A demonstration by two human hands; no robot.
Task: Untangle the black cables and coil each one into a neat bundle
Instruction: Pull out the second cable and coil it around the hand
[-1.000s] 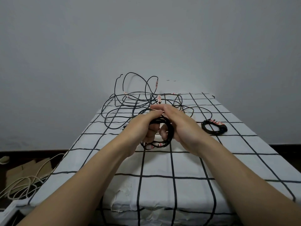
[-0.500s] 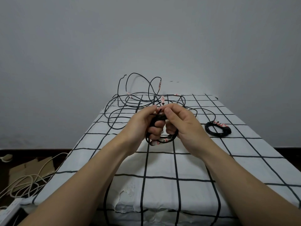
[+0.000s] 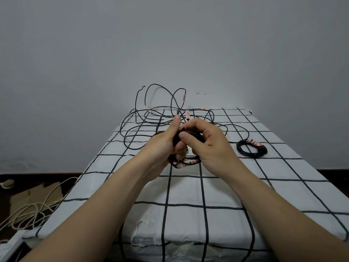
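Note:
Above the middle of the checked table, both hands meet on a small coil of black cable (image 3: pixel 186 162) with red-and-white tags. My left hand (image 3: pixel 164 144) grips the coil's left side, its thumb pointing up. My right hand (image 3: pixel 204 140) pinches the coil's top between thumb and curled fingers; most of the coil is hidden behind them. Behind the hands, a loose tangle of black cables (image 3: pixel 151 120) spreads over the far end of the table, some loops standing up against the wall. One finished black bundle (image 3: pixel 251 149) lies flat at the right.
The table (image 3: pixel 188 195) carries a white cloth with a black grid, torn along the near edge. On the dark floor at the left lie cardboard (image 3: pixel 34 195), beige cords (image 3: pixel 28 210) and a white power strip (image 3: pixel 11 244). A plain grey wall stands behind.
The coil has been squeezed smaller and drawn tighter between both hands. My left thumb now sticks up, and my right fingers have curled over the coil's top.

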